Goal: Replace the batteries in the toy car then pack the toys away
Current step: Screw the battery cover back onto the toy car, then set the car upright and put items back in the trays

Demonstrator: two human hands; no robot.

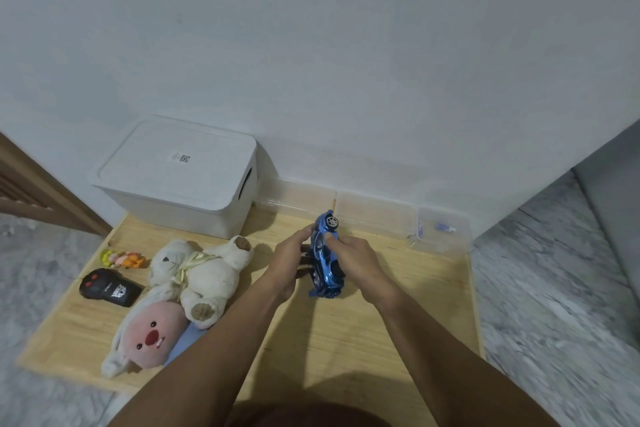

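Both forearms are bare, the left hand [285, 262] and right hand [356, 260] ungloved.

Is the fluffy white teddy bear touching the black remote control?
Apart. The head view shows a strip of bare wooden board between the fluffy white teddy bear and the black remote control, which lies to the bear's left.

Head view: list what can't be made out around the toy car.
- Toy car: underside and battery cover turned toward the left hand, hidden; right hand covers part of its body.
- Clear container: small blue items inside, too small to identify.
- White storage box: lid on, contents hidden.
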